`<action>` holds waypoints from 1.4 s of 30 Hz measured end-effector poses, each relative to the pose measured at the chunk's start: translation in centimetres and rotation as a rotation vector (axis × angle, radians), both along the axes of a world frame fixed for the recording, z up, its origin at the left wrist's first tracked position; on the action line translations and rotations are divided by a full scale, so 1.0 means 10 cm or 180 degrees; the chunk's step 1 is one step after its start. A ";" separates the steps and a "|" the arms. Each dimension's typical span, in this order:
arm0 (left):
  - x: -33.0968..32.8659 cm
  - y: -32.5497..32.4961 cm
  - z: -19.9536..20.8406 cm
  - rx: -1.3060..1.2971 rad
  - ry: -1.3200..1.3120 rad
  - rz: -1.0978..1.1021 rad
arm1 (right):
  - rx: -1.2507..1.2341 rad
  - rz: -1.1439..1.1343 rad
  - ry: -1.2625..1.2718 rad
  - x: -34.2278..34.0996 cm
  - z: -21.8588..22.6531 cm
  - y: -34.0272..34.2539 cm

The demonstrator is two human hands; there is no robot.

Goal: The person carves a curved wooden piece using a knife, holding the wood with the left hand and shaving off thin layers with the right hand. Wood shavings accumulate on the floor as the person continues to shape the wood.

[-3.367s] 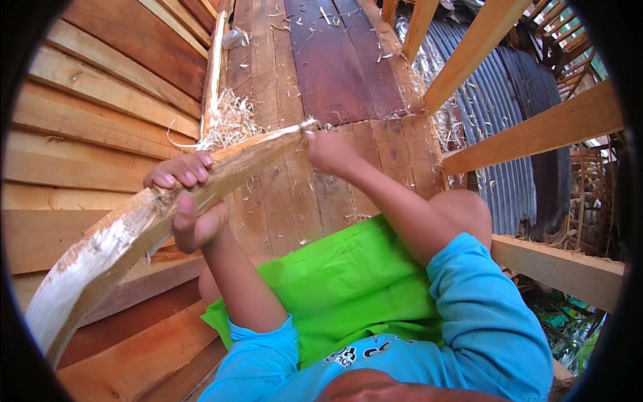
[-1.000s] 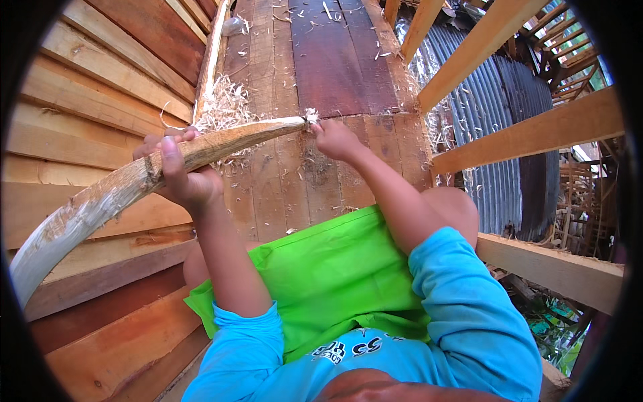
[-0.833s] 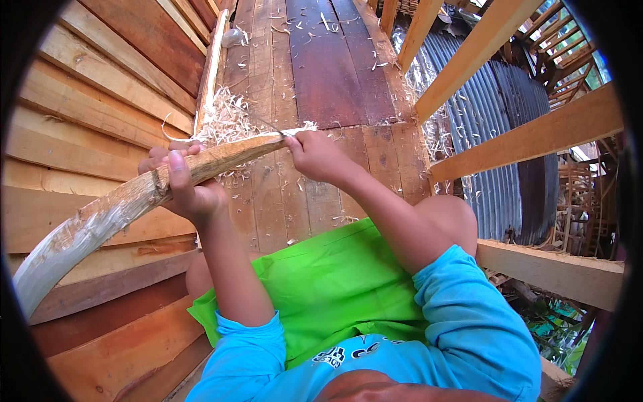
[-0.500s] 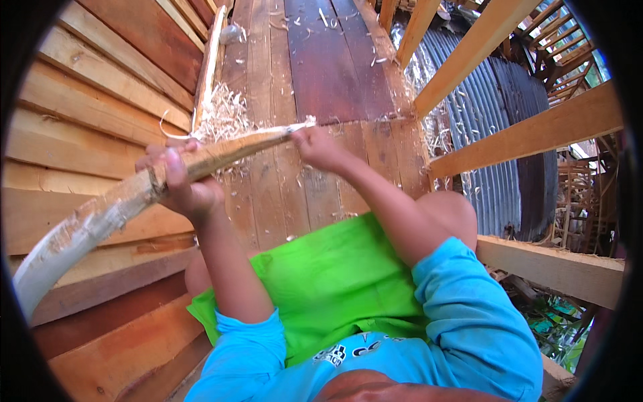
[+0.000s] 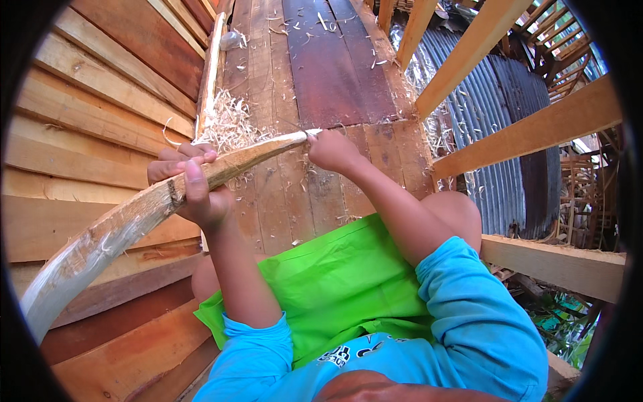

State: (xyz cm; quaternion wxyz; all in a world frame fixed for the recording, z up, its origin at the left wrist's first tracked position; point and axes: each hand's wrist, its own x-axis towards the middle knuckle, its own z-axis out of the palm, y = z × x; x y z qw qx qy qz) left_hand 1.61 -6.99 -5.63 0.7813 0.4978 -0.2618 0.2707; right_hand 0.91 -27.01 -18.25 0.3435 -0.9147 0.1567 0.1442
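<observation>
A long curved piece of wood (image 5: 127,221), pale and partly stripped, runs from the lower left up to a whittled white tip. My left hand (image 5: 197,184) is closed around its middle, thumb on top and fingers over the far side. At the tip, my right hand (image 5: 333,150) is closed in a fist. A thin dark blade, apparently a knife (image 5: 295,126), juts from that fist across the wood; its handle is hidden in my fingers. Bright green cloth (image 5: 335,275) covers my lap.
Curled shavings (image 5: 231,120) are heaped on the plank floor (image 5: 268,194) beyond my left hand. A board wall (image 5: 87,127) stands to the left. Wooden rails (image 5: 529,127) line the right, with corrugated metal (image 5: 489,107) beyond. A clear plastic item (image 5: 231,40) lies farther off.
The curved wood and my left hand have shifted to the right. My right hand has also moved slightly right and stays at the whittled end.
</observation>
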 end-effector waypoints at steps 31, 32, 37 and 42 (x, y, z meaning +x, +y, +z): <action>0.07 -0.04 0.04 -0.0638 0.1035 0.1069 | 0.0386 0.0101 -0.0339 0.05 -0.39 -0.03; 0.06 0.00 0.03 -0.0585 0.0966 0.1130 | 0.0409 0.0074 -0.0003 0.06 -0.31 -0.05; 0.00 -0.07 0.05 -0.0527 0.0919 0.1039 | 0.0604 0.0257 -0.1452 0.03 -0.27 0.15; -0.01 -0.02 0.01 -0.0423 0.0718 0.0993 | -0.0284 0.0573 -0.0636 0.09 -0.39 0.04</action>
